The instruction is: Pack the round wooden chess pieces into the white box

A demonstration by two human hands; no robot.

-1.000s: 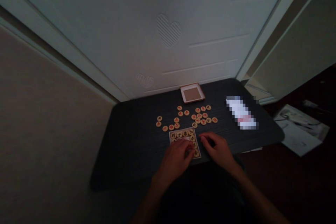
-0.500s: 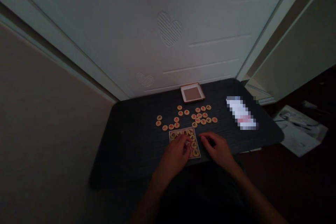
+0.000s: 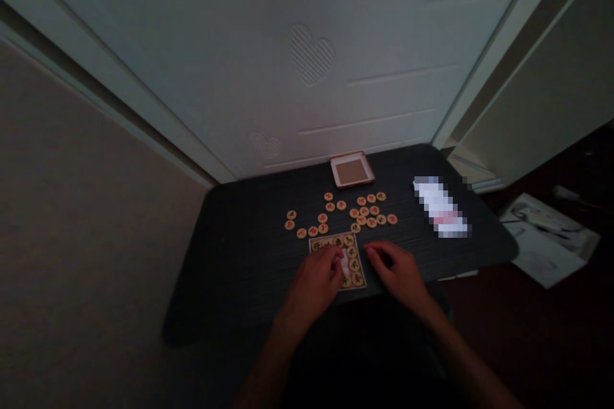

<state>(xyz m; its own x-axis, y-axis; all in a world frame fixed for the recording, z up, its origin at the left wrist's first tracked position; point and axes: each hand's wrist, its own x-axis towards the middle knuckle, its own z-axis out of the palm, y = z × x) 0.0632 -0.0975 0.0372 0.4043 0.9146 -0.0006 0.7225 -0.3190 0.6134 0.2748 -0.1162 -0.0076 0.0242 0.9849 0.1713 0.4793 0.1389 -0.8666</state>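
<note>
A shallow square box (image 3: 362, 271) near the table's front edge holds round wooden Chinese chess pieces with dark characters, lined up along its far and right sides. My left hand (image 3: 314, 282) lies over the box's left part and covers several pieces. Its fingers are pinched above the box's middle; what they hold, if anything, is hidden. White box bottom shows by the fingertips. Just right of the box, my right hand (image 3: 397, 270) rests with curled fingers, thumb and fingertips close together, and I cannot make out anything in them. Beyond the box lie loose Chinese chess pieces (image 3: 364, 211), mostly red-marked.
An open box lid (image 3: 352, 172) with a brown middle lies at the back of the dark table (image 3: 230, 255), by a white panel with hearts (image 3: 311, 54). A pixelated bright phone-like object (image 3: 441, 206) is on the right. Papers (image 3: 547, 255) lie below, beyond the table.
My left hand has drawn back slightly to the left, uncovering a dark-marked piece in the near row and some white box bottom. My right hand has hardly moved.
</note>
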